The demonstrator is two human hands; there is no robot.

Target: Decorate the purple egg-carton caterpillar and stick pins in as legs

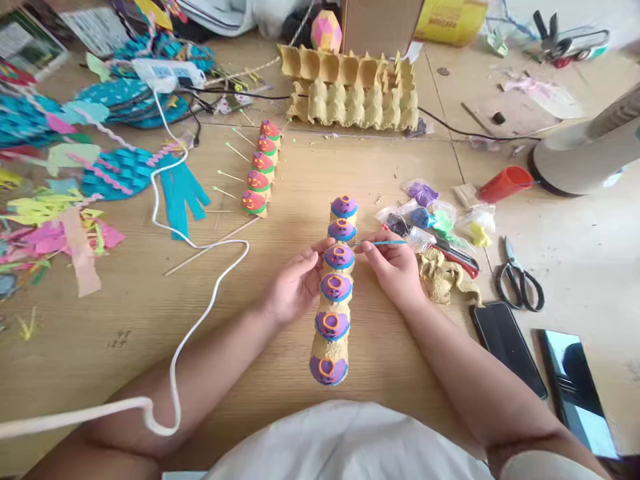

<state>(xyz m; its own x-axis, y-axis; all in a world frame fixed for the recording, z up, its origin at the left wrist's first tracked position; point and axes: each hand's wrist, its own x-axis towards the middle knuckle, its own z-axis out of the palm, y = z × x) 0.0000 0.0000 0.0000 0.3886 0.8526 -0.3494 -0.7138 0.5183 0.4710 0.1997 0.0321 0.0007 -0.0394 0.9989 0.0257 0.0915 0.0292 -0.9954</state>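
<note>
A strip of egg-carton cups (336, 287) runs lengthwise in front of me, its domes coated in purple with blue rims, orange rings and small face marks. My left hand (296, 283) holds the strip from its left side, fingers curled against the third cup from the far end. On the right side, my right hand (395, 270) pinches a thin blue tool (387, 243), whose tip points at the strip between the second and third cups. Farther left stands a second strip (260, 172) with red and green domes and faces, thin green-tipped sticks beside it.
Bags of coloured clay (443, 220), a red cutter (463, 259), scissors (519, 277), a red cup (505, 184) and two phones (509, 347) lie right. An egg carton (357, 103) sits at the back. A white cable (183, 347) and paper crafts (117, 173) cover the left.
</note>
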